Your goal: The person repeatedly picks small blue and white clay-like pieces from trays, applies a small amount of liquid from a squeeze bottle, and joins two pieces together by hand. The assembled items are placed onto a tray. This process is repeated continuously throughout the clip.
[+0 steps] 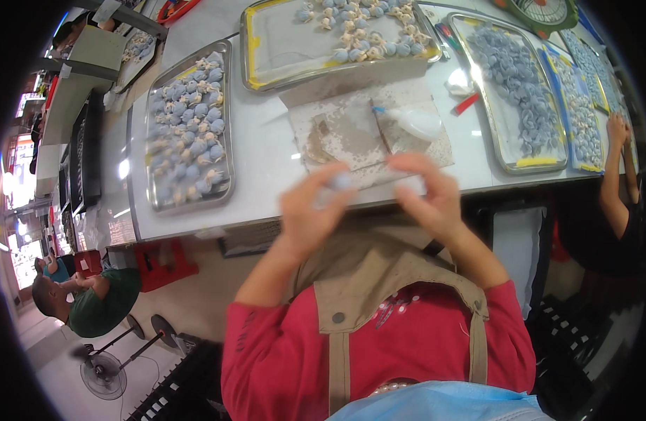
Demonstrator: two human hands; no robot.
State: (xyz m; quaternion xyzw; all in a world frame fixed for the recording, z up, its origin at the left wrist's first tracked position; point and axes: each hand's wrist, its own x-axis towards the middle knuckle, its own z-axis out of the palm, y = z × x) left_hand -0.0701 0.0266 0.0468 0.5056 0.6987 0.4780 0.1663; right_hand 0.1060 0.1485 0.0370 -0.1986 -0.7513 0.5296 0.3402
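Note:
Both my hands are raised over the near edge of the table, blurred by motion. Between thumb and fingers, my left hand (310, 209) pinches a small rounded blue-grey piece (340, 182). Closed in a similar pinch, my right hand (435, 198) has a small pale piece (412, 184) at its fingertips, too smeared to tell its kind. Just beyond them lies a stained paper sheet (344, 116). On the sheet rest a white squeeze bottle (420, 123) with a blue tip and a thin brown stick (381, 133).
Metal trays of small blue-and-cream figures stand at left (152, 172) and far centre (281, 83). A right-hand tray (502, 151) carries blue-grey cupped pieces. A red-capped tube (467, 104) lies beside it. Another person's hands (617, 130) work at far right; a red stool (165, 266) stands lower left.

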